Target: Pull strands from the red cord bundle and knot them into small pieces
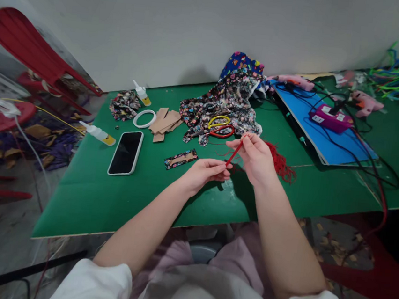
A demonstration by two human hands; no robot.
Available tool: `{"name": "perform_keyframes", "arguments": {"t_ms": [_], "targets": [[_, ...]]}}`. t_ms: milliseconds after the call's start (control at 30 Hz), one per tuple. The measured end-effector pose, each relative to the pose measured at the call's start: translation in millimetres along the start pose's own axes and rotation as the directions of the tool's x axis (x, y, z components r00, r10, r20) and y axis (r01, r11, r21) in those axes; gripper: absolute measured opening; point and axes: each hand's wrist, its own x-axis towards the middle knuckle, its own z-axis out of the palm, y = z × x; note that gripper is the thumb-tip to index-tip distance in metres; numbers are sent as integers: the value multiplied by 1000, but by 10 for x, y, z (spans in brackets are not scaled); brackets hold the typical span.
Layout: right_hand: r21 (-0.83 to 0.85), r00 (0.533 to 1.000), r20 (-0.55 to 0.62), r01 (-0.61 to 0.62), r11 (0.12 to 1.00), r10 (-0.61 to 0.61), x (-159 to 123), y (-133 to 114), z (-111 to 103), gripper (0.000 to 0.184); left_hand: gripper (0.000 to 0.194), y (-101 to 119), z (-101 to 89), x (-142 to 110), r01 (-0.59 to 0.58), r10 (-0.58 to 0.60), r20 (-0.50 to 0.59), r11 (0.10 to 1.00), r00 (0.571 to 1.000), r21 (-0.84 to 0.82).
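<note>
Between my hands a short red strand (pixel 235 154), like yarn or cord, is stretched at a slant above the table. My left hand (pixel 209 173) pinches its lower end, and my right hand (pixel 253 154) pinches the upper end. A tangle of red yarn (pixel 282 164) lies beside my right hand, partly hidden by it. Just beyond my hands, scissors (pixel 221 127) with one yellow and one red handle loop rest on dark floral fabric (pixel 221 102). Left of my left hand lies a small floral cloth strip (pixel 180 159) with a brown piece on it.
On the green table (pixel 109 206) are a phone (pixel 125 153), brown cardboard strips (pixel 165 123), a white ring (pixel 144 119) and two glue bottles (pixel 99 135). To the right are a blue folder (pixel 327 138), a purple power strip (pixel 330 119), cables and pink glue guns (pixel 366 103).
</note>
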Motion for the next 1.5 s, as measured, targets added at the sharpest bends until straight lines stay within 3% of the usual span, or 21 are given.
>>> {"name": "perform_keyframes", "arguments": {"t_ms": [200,433,533,600,667,767,867,1033,1100,1233,1367,1500], "targets": [[17,1000,-14,0,1000,0,-5,-48,-47,25,29,-83,-37,-189,65,-64,-40,998,997,4],[-18,1000,-4,5,1000,-5,-33,-49,-10,22,34,-185,-105,-277,53,-50,-48,997,998,57],[-115,997,25,70,991,-68,-58,-71,12,17,32,-74,-88,-280,-104,150,-153,955,977,277],[-219,992,56,122,968,-112,-79,-88,26,15,27,34,-37,-266,-241,351,-180,861,919,447],[-310,986,84,165,936,-145,-98,-100,39,14,25,129,52,-233,-331,466,-149,786,872,522],[-422,971,110,238,875,-211,-120,-114,68,12,25,192,229,-145,-425,521,-118,790,845,441],[-484,955,135,297,823,-265,-138,-125,98,10,22,173,384,-46,-499,542,-170,833,823,239],[-496,954,143,299,815,-263,-155,-131,108,10,30,132,477,2,-405,390,-157,911,907,-77],[-503,949,150,316,804,-279,-161,-130,114,8,31,136,473,-13,-383,365,-177,920,914,-79],[-484,938,160,347,804,-308,-173,-123,155,6,32,141,456,-37,-429,416,-263,903,871,8],[-423,952,140,306,853,-273,-178,-107,195,7,36,119,449,-61,-461,432,-325,887,842,-14],[-344,970,96,244,907,-224,-185,-75,212,10,35,94,431,-75,-498,488,-290,866,823,44]]}}
